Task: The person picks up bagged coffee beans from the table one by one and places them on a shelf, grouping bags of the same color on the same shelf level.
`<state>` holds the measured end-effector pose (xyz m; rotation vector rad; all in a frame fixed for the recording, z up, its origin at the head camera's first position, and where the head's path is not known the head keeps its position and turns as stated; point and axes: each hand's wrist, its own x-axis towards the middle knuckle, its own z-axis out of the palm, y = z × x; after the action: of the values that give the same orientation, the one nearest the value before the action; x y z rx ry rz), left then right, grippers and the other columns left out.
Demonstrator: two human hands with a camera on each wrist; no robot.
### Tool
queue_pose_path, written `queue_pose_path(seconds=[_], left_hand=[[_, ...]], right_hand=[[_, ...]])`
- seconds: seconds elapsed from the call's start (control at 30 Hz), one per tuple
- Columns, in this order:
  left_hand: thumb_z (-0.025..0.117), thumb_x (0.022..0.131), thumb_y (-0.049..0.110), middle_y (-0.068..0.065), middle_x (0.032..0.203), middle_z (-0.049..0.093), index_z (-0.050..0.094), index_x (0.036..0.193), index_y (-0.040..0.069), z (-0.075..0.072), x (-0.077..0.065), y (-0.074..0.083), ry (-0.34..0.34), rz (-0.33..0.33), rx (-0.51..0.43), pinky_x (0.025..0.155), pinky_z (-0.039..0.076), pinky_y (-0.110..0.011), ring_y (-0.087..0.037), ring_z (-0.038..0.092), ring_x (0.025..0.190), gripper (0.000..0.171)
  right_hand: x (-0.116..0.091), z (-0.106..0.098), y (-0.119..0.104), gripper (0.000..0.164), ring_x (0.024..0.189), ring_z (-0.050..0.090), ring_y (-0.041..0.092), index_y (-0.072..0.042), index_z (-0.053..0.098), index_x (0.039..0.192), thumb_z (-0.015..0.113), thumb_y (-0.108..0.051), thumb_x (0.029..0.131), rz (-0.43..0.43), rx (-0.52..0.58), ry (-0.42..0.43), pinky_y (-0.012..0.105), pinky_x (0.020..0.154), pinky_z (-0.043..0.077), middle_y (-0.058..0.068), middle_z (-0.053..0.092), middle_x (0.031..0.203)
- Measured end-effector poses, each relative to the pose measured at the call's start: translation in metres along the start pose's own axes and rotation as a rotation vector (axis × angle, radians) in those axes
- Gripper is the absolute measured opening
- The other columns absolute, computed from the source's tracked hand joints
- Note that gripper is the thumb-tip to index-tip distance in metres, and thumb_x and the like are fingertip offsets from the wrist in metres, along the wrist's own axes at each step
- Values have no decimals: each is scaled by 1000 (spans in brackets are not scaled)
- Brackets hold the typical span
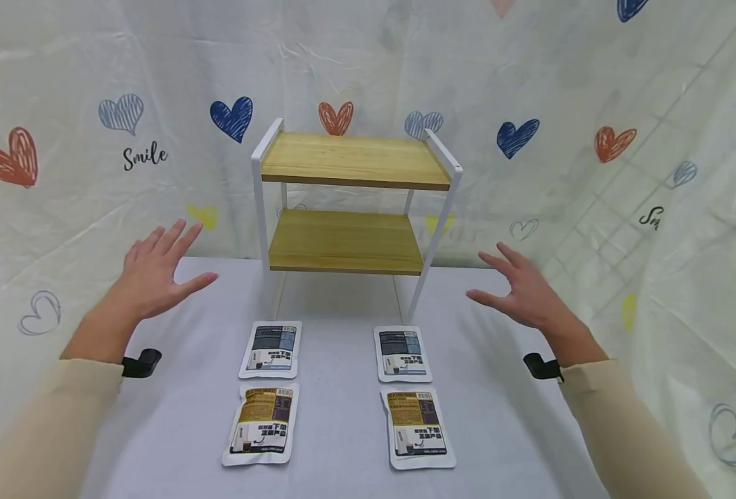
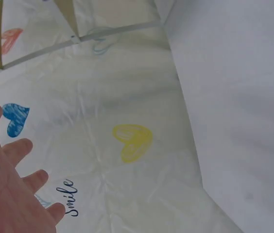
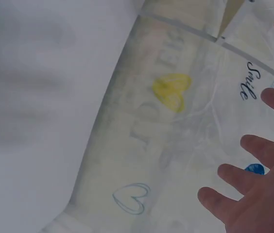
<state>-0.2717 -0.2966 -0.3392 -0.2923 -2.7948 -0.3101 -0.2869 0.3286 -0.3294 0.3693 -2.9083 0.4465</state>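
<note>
My left hand (image 1: pixel 157 272) hovers left of a two-tier shelf, fingers spread and holding nothing. On the other side my right hand (image 1: pixel 522 285) is also spread and holds nothing. The shelf has a wooden upper board (image 1: pixel 355 159), a wooden lower board (image 1: pixel 346 241) and a white frame. In front of it lie two blue-labelled pouches, one left (image 1: pixel 271 349) and one right (image 1: pixel 402 353). Nearer me are a brown-labelled pouch on the left (image 1: pixel 262 423) and another on the right (image 1: pixel 419 427). Both wrist views show outstretched fingers, the left hand (image 2: pixel 10 179) and the right hand (image 3: pixel 258 179).
The white table (image 1: pixel 337 430) carries the shelf and pouches. Behind it hangs a pale curtain (image 1: pixel 368 55) printed with hearts, which continues along the right side. Each wrist wears a black device, on the left (image 1: pixel 142 363) and on the right (image 1: pixel 541 366).
</note>
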Motion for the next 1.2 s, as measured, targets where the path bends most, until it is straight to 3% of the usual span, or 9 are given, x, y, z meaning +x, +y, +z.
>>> queue_pose_path(seconds=[0.37,0.7,1.2], left_hand=[[62,94,57,-21,170,16,16,165,21,19,-5,6,92,58,-109,116,19,-78,-55,18,151,92],[63,97,50,-22,168,24,23,164,19,32,-4,18,162,93,-197,118,23,-75,-49,23,152,84],[58,102,45,-19,165,32,28,163,19,46,5,34,234,74,-312,119,29,-69,-44,29,151,73]], right_hand=[[-9,18,-7,93,153,21,49,-18,36,160,74,-59,86,-19,90,16,79,113,28,14,12,172],[-18,36,-15,85,152,24,48,-15,45,156,78,-52,86,-57,146,77,77,114,29,14,19,171],[-27,73,-35,73,145,41,46,-18,57,147,83,-42,84,-96,268,198,74,107,40,13,27,168]])
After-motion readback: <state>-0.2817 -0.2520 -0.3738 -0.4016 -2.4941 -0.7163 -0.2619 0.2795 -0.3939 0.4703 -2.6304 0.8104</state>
